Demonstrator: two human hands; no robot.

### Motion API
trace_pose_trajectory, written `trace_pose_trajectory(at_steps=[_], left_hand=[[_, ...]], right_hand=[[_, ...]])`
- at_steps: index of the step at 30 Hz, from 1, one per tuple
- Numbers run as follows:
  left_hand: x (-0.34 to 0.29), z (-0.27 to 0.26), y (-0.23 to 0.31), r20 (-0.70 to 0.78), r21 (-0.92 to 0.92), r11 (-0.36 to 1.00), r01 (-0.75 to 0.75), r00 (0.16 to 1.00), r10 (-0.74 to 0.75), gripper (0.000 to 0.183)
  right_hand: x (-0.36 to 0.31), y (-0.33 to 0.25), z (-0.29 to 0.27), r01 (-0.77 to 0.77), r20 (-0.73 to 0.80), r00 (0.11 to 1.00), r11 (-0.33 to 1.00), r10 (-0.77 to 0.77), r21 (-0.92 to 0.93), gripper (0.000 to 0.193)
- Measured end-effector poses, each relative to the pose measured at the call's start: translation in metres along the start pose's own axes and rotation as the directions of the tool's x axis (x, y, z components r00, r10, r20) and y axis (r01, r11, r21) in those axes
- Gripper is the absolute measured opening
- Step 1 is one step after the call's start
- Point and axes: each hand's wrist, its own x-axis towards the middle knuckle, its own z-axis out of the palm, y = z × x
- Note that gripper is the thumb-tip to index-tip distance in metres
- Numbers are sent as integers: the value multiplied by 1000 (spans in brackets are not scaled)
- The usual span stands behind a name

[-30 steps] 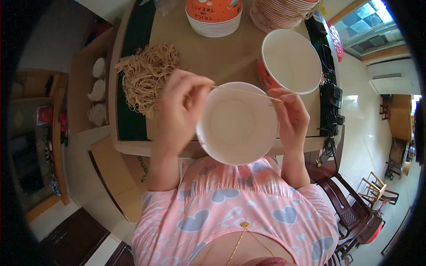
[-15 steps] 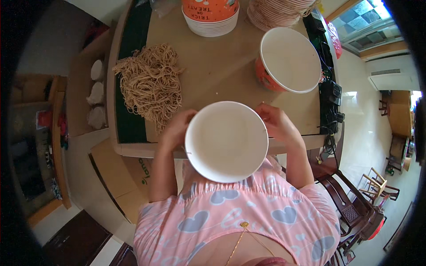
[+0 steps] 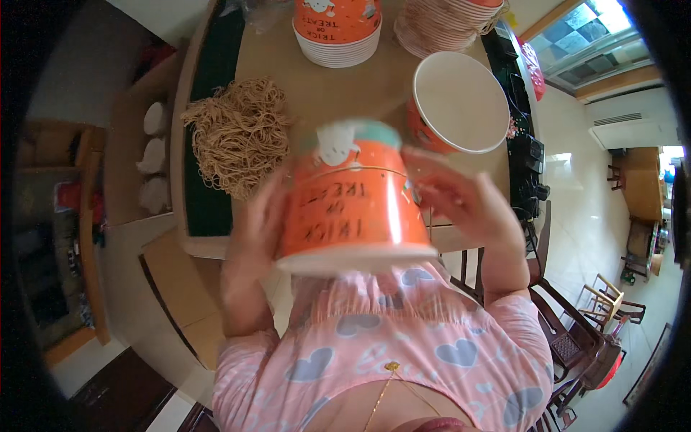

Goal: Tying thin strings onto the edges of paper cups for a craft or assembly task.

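Note:
An orange paper bucket (image 3: 353, 209) with a white rim is tipped over in front of my chest, its printed side up and its mouth toward me. A thin tan string (image 3: 349, 168) runs across its side near the base. My left hand (image 3: 268, 212), smeared by motion, holds the bucket's left side. On the other side my right hand (image 3: 461, 198) grips it with bent fingers; some fingertips are hidden behind the bucket. Beyond my right hand stands another orange bucket (image 3: 461, 104), its white inside facing up. A heap of tan string (image 3: 237, 137) lies left of my left hand.
At the table's far side are a stack of orange buckets (image 3: 337, 43) and a second stack wound with string (image 3: 439, 29). Black cables and adapters (image 3: 529, 155) line the right edge. A cardboard box (image 3: 137, 173) holding white items stands left of the table.
The bucket has tipped from showing its white inside to showing its orange side and string. Both hands have turned with it.

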Motion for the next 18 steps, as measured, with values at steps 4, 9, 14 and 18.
trace_pose_trajectory(at_steps=[4, 9, 14, 18], left_hand=[[60, 23, 71, -159, 236, 872, -428, 869, 469, 40], [149, 61, 189, -74, 399, 718, -570, 761, 645, 48], [227, 106, 243, -84, 430, 241, -870, 227, 970, 53], [280, 168, 232, -40, 515, 139, -846, 139, 990, 67]], right_hand=[[27, -45, -35, 276, -372, 824, 876, -427, -396, 39], [91, -119, -129, 654, -422, 691, 756, -586, 21, 38], [159, -197, -193, 623, -685, 485, 764, -543, -166, 38], [233, -176, -332, 803, -552, 425, 580, -717, -135, 42]])
